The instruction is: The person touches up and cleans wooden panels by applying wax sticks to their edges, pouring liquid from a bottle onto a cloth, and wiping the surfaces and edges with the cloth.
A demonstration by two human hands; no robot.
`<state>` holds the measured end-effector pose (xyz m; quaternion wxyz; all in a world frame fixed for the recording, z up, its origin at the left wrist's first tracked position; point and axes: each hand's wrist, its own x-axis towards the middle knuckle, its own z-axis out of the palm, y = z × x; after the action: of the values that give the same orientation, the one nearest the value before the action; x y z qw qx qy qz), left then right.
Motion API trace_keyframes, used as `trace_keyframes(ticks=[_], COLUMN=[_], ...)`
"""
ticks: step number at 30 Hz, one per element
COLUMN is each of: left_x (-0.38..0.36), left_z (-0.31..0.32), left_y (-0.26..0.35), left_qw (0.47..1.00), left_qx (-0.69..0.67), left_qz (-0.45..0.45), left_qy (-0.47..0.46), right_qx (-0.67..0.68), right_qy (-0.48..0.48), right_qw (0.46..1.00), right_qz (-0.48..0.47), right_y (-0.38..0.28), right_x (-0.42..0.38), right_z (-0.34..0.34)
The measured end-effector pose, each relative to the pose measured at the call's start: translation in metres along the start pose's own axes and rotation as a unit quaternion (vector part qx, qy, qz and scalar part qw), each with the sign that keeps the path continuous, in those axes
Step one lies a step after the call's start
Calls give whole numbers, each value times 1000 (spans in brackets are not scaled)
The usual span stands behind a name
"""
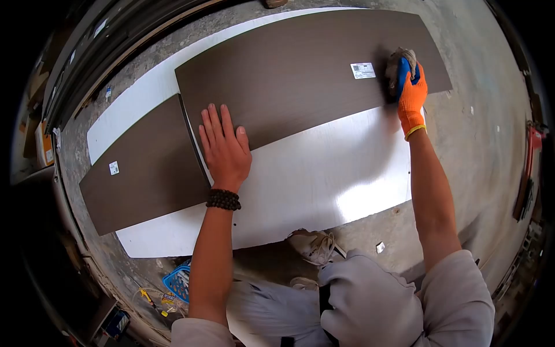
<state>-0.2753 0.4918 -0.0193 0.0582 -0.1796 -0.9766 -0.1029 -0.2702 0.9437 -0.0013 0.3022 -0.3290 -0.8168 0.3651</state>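
- The left hand (224,149) lay flat and bare, fingers spread wide, on the near edge of the large dark board (300,69), gripping nothing; pressed down like that, it seemed to pin the board so it would not slide.
- The right hand (410,95), in an orange glove, was closed around a grey rag (400,62) and pressed it against the far right end of the same board, just beside a small white label (362,70).
- Nearest the camera, the person crouched in grey trousers (370,301), one shoe (312,246) planted at the edge of the white sheet (312,179).
- A blue basket (178,281) sat on the floor by the left elbow, within easy reach.
- The white sheet lay under both boards, apparently keeping them off the concrete floor (485,144).
- A smaller dark board (144,168) lay to the left, its end touching the large one, with its own label (114,168).
- A beaded bracelet (223,199) circled the left wrist.
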Motion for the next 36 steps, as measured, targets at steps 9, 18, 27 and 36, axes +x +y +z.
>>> trace_keyframes(ticks=[9,18,27,36], left_x=[-151,-162,0,-157], left_z=[-46,-37,59,24], left_y=[31,-2,254,293], left_qw=[991,990,999,715], left_qx=[-58,-63,-18,-396], left_qz=[-26,-90,15,531], left_qy=[-114,-93,-46,-226], right_qx=[-37,74,310,-91], right_qy=[-65,-69,83,47], right_qw=[996,985,917,987], right_qz=[49,141,236,127], right_y=[35,74,179,132], right_x=[-116,-226,-117,-140], right_z=[-122,-222,-370,-345])
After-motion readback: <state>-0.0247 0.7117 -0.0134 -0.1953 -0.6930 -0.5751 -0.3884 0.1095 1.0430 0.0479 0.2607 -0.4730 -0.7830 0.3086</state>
